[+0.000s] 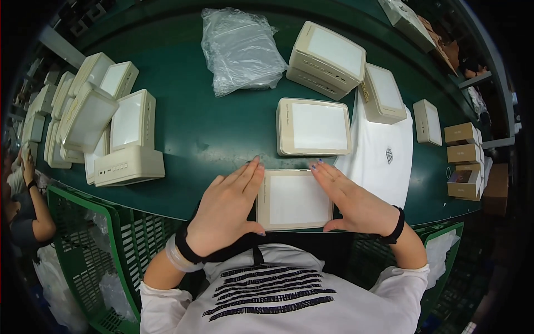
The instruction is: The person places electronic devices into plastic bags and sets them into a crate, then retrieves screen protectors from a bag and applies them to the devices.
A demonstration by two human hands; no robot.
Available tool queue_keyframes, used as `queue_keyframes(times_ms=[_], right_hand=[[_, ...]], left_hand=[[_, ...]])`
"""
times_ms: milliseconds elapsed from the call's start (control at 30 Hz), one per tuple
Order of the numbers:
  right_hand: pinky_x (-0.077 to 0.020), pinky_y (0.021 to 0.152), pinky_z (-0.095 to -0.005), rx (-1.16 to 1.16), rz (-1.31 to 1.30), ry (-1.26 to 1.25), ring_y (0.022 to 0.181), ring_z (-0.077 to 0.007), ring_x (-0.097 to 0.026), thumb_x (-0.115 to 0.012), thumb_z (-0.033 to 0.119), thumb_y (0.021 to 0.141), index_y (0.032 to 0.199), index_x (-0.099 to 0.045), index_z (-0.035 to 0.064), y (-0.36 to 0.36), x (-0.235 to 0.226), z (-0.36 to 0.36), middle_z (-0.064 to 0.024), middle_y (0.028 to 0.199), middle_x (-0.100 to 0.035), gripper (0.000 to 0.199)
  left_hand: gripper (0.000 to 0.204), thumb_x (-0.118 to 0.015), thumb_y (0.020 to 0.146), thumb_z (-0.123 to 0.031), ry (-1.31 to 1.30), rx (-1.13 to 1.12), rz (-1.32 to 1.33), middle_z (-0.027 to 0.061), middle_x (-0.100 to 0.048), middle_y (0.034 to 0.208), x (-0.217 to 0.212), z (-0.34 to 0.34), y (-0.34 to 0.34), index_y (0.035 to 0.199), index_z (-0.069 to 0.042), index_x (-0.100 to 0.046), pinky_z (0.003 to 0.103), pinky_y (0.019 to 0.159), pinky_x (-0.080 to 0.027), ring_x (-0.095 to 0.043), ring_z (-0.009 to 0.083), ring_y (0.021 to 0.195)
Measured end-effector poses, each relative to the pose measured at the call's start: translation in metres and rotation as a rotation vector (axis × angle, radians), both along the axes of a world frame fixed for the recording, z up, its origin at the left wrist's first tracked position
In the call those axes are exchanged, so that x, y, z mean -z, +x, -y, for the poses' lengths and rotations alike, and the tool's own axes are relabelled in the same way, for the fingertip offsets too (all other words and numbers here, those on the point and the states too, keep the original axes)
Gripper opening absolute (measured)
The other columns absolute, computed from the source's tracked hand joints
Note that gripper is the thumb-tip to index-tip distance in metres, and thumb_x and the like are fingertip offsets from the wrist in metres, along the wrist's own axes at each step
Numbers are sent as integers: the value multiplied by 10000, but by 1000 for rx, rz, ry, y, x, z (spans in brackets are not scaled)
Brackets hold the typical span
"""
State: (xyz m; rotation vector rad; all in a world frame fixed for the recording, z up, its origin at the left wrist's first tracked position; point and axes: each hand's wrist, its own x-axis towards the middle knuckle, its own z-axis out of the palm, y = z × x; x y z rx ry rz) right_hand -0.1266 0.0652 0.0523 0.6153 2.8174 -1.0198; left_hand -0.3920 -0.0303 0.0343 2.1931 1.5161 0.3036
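Observation:
A cream box-shaped device (296, 199) with a white front panel lies at the table's near edge, directly in front of me. My left hand (225, 209) rests along its left side, fingers stretched out and thumb at the near corner. On the opposite side my right hand (356, 203) lies with straight fingers over the right edge. Neither hand wraps round the device. Just beyond it, a second cream device (314, 127) lies with its white panel up. A stack of similar devices (328, 55) stands farther back, its sides showing small buttons and ports.
Folded clear plastic bags (242, 50) lie at the back. More cream devices (128, 119) are piled at left. At right are a white cloth (384, 150), a leaning device (384, 94) and small brown boxes (464, 161). Green crates (114, 245) flank me; another person's arm (39, 214) shows far left.

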Motion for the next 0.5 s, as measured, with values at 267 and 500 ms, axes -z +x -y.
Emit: queue_keyframes(times_ms=[267, 500], right_hand=[[-191, 1129, -452, 9, 56, -18, 1392, -422, -123, -814, 183, 625, 1442, -150, -19, -2, 10, -7, -251, 1498, -132, 1072], [-165, 1132, -447, 55, -98, -143, 1398, -408, -96, -787, 144, 671, 1447, -227, 56, 5, 6, 0, -238, 1500, -105, 961]], left_hand=[[1079, -842, 541, -322, -114, 27, 48, 253, -377, 1392, 3, -22, -3, 1373, 78, -283, 367, 940, -392, -448, 348, 1233], [1063, -846, 585, -281, -171, -17, 434, 258, -400, 1365, 16, -11, -7, 1398, 61, -253, 409, 1006, -346, -443, 379, 1230]])
